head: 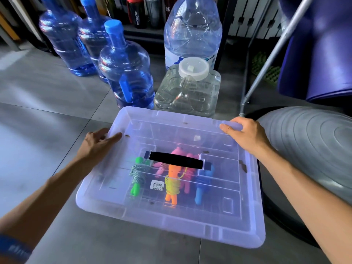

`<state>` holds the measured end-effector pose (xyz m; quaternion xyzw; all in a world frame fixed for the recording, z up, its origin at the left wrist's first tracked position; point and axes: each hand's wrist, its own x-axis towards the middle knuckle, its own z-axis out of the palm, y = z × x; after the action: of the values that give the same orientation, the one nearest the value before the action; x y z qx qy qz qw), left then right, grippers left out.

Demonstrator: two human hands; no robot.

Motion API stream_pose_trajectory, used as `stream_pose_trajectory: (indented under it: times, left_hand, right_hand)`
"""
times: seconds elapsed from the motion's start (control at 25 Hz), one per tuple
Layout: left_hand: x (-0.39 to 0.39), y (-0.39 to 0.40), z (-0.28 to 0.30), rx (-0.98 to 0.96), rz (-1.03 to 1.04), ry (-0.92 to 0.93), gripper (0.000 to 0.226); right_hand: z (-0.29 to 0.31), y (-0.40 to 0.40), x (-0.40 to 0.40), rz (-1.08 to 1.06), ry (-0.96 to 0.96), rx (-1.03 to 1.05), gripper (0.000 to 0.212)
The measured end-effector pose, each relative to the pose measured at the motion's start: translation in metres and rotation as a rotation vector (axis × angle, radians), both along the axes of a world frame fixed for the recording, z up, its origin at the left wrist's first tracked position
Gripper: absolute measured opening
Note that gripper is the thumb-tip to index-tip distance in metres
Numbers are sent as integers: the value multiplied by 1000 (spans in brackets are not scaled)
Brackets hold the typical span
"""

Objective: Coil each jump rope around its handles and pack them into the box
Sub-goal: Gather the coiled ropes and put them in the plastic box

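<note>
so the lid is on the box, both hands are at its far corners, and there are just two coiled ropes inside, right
Not quite: the count is wrong. The head view shows four coiled ropes through the clear lid: green, pink, orange and blue. The rest stands: the lid is on the box, with the left hand and right hand at its far corners.

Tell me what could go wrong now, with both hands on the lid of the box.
1. The translucent plastic lid looks askew; it may not seat squarely.
2. The left hand and right hand hold only the far edge, so the near edge may stay up.
3. The clear square water jug stands just behind; pushing forward could knock it.
</note>
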<state>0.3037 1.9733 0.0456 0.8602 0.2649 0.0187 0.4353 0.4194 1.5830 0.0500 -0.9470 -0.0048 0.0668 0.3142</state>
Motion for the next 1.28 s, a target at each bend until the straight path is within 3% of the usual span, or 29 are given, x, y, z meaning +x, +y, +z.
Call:
stream_pose_trajectory:
  times: [0.08,0.24,0.32,0.4,0.56,0.72,0.92,1.04,1.16,1.28]
  left_hand:
    - [-4,3,-2,-130,144,99,62]
    - [-34,13,-9,-280,148,252,73]
    - [-40,14,-12,-232,159,232,65]
    - [-39,8,-8,-91,165,163,53]
    - [-39,0,2,309,112,13,62]
    - [-42,-5,5,508,23,-84,59]
    - [-42,-7,5,517,32,-106,52]
    - [-43,-7,5,499,44,-90,51]
    - [-42,-7,4,485,51,-75,53]
    - [-42,-5,4,476,51,-73,54]
  right_hand:
    - [-1,-8,-6,-24,21,200,28]
    - [-13,-30,-51,-288,250,398,63]
    - [-23,-35,-69,-361,407,464,75]
    - [-24,-34,-76,-408,403,491,76]
    - [-13,-29,-80,-467,285,418,69]
    - [1,-41,-77,-382,273,339,77]
    - [24,-45,-89,-152,293,-25,83]
    - [26,-41,-95,-57,277,-228,70]
    - [31,-37,-96,-81,205,-237,50]
    - [33,-34,-97,-93,181,-230,54]
